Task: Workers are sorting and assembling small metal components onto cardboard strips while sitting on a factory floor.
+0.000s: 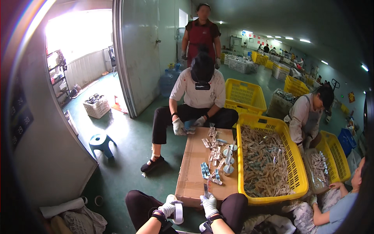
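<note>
My left hand (168,207), in a white knit glove, is closed on a roll of white tape (178,213) above my left knee. My right hand (209,205), gloved too, is closed around a thin, dark, blade-like tool (206,189) that points up at the near edge of a cardboard box (191,167). Close beyond its tip lie blue clip-like pieces (205,170) and a small blue-and-white piece (215,181). Pale clip-like pieces (213,145) are scattered farther back on the box, beside several round translucent objects (228,160).
A yellow crate (300,177) full of beige strips stands right of the box. Across from me a gloved co-worker (198,84) holds a blue piece. Another person (202,33) stands behind; two more sit at right. A stool (102,144) stands left, near an open doorway.
</note>
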The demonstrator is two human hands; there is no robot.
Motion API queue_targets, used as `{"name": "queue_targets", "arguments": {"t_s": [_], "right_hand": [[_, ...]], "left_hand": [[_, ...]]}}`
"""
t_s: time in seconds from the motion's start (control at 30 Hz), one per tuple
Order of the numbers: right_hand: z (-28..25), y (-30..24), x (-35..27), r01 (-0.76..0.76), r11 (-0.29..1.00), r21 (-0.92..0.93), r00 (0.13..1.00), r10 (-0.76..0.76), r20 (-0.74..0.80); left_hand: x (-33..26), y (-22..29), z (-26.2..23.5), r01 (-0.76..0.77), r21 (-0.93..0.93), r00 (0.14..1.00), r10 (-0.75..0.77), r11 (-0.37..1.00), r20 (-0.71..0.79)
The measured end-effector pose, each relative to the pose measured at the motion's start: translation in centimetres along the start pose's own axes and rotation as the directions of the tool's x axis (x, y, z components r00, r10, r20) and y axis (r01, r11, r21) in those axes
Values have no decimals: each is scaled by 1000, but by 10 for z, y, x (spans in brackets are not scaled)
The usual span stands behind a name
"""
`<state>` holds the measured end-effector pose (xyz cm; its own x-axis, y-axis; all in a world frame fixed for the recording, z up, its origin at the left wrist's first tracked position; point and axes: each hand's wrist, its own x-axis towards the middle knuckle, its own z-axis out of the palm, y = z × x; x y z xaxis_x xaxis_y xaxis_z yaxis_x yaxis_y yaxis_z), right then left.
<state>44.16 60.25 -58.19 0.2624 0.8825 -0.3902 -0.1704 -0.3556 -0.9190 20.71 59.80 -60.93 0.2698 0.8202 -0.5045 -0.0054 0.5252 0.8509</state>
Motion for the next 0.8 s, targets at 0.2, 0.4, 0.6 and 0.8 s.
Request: {"name": "queue_targets", "arguments": {"t_s": [0.2,0.4,0.6,0.8], "right_hand": [[1,2,1,15,1000,8,1000,-15,22],[-3,6,2,9,1000,10,1000,-9,22],[-2,11,4,-4,1000,-31,999,5,35],[-6,13,6,5,1000,-15,999,-4,32]], "left_hand": [[15,-17,-12,-11,93,1000,9,996,17],[10,-2,-1,-181,163,982,171,970,76],[17,-18,-9,-165,212,986,158,963,47],[11,-4,-3,-208,293,978,199,933,60]]}}
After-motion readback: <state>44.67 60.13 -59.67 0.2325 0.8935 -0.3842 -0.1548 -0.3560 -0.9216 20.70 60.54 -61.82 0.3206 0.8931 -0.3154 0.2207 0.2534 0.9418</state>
